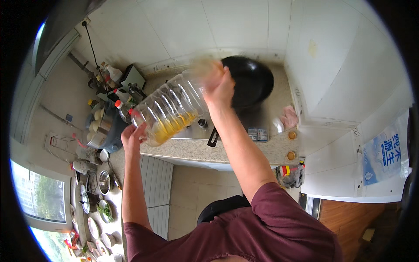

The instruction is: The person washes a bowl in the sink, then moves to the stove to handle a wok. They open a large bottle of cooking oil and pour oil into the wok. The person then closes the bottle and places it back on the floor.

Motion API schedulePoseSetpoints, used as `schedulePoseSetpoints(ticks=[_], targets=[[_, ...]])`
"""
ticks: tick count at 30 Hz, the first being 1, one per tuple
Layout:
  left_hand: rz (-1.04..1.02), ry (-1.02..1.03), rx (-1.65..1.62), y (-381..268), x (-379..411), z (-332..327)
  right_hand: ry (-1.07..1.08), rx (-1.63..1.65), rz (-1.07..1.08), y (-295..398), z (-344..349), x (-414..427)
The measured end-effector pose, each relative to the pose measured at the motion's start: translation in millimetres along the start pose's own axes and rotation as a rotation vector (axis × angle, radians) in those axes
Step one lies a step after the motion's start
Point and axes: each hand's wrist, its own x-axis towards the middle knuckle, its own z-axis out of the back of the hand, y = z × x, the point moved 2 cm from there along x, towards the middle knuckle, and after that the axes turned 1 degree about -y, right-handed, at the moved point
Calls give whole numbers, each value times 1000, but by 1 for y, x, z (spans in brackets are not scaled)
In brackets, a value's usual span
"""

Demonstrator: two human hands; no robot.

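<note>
A large clear plastic bottle [170, 108] of yellow oil is held aslant over the front of the hob. Oil lies along its lower side, towards the left end. My left hand [133, 136] grips that lower left end with fingers and thumb. Around the upper right end is my right hand [220, 82], blurred, and that end of the bottle is hidden or smeared. Just right of this hand sits a deep black wok [250, 82] with a bare inside. Its black handle [213, 137] points to the counter's front edge, partly behind my right forearm.
Red-capped bottles [123, 109] crowd the left corner, beside an electric steamer [101, 127] holding pale round things. A flat plastic pack [258, 134], a crumpled pink cloth or bag [289, 117] and small round lids [291, 155] lie right. Bowls and plates [93, 228] line the left counter.
</note>
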Motion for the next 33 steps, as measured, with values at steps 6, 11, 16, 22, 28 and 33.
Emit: schedulePoseSetpoints(ticks=[6,11,16,22,28,33], targets=[[-192,38,239,-43,67,-21,-202,144,117,24,-12,11],[-409,19,589,-85,109,-47,-223,282,155,38,-14,23],[-466,37,719,-122,119,-79,-145,420,184,52,3,40],[-533,-12,856,-144,128,-99,-144,569,152,50,14,44],[-620,-32,918,-171,131,-119,-50,704,142,48,12,45],[-664,-28,941,-198,134,-136,-46,373,336,46,8,52]])
